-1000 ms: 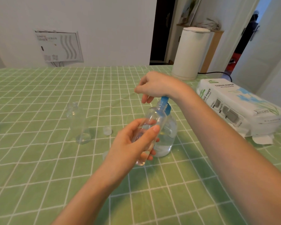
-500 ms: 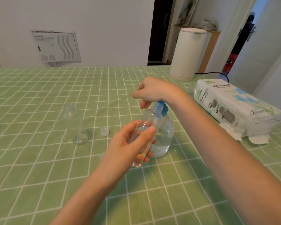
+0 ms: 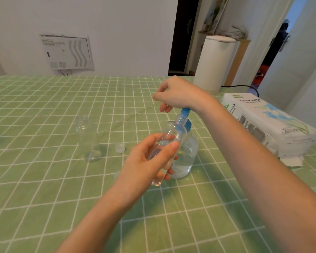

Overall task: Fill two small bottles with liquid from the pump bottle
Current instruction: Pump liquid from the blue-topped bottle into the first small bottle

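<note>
Left hand is wrapped round a clear small bottle, thumb across the front, holding it tilted above the table with its open neck right up at the blue nozzle. A little liquid sits in the bottle's low end. Right hand is on top of the pump bottle, which stands on the table just behind. Its fingers are curled downward, though whether they actually grip the pump head I cannot tell, since the hand hides it. Off to the left, well apart, the second small bottle stands upright and uncapped, with a small cap lying between it and the pump bottle. A tissue pack lies at the right.
</note>
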Demonstrator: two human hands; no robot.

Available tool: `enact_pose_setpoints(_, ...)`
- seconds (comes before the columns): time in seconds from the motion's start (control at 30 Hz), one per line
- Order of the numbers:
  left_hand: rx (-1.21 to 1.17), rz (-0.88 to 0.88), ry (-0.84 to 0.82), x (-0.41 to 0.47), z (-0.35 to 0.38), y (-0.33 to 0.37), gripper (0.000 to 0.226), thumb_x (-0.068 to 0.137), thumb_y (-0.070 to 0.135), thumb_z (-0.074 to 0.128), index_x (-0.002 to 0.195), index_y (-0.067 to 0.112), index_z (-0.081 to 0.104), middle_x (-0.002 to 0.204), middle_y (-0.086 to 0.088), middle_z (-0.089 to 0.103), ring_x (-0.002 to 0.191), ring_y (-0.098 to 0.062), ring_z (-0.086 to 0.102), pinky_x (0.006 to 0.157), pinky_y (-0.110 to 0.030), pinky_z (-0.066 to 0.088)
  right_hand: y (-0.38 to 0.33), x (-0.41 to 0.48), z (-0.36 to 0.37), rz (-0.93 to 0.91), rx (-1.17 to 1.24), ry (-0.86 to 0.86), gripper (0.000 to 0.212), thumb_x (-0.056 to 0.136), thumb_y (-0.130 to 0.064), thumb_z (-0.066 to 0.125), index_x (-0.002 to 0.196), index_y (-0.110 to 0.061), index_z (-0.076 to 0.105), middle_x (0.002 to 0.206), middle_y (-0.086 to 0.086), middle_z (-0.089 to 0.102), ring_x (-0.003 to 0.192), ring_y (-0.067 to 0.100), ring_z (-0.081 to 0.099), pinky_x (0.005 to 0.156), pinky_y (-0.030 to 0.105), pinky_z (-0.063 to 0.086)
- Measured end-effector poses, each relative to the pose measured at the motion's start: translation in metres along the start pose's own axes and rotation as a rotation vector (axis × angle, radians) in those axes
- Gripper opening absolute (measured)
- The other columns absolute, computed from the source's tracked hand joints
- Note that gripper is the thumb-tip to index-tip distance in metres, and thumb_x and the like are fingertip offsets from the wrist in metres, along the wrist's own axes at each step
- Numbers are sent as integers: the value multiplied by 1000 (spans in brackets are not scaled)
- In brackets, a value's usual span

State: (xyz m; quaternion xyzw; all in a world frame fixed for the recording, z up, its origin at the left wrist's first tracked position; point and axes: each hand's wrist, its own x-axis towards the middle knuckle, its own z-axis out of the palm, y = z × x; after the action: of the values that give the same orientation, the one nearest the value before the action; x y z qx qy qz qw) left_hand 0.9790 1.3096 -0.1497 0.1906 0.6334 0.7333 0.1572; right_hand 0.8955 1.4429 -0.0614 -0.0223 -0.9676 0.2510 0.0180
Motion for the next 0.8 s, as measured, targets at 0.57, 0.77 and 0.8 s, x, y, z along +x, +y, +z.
enact_pose_setpoints(0.57, 15, -3, -6, 0, -2, -1, 37, 71, 43, 67, 102, 24, 66, 73, 1, 66, 53, -10, 59, 48, -20, 48, 7, -4, 2, 153, 58, -163, 21, 90, -30, 49, 82, -19, 65, 87, 5, 74, 101, 27, 66, 94, 45, 50)
enact_pose_setpoints(0.77, 11, -15, -3, -1, -1, -2, 33, 75, 43, 69, 102, 24, 66, 70, 3, 66, 51, -10, 58, 45, -19, 45, 11, -5, 8, 167, 64, -164, 17, 89, -25, 51, 78, -20, 63, 109, 13, 68, 106, 32, 64, 78, 33, 48)
enact_pose_setpoints(0.8, 5, -19, -2, -1, 0, -2, 36, 71, 42, 66, 102, 23, 65, 69, 3, 66, 51, -10, 58, 44, -19, 45, 12, -6, 9, 167, 65, -166, 17, 90, -24, 51, 79, -21, 63, 110, 13, 68, 106, 32, 64, 73, 32, 46)
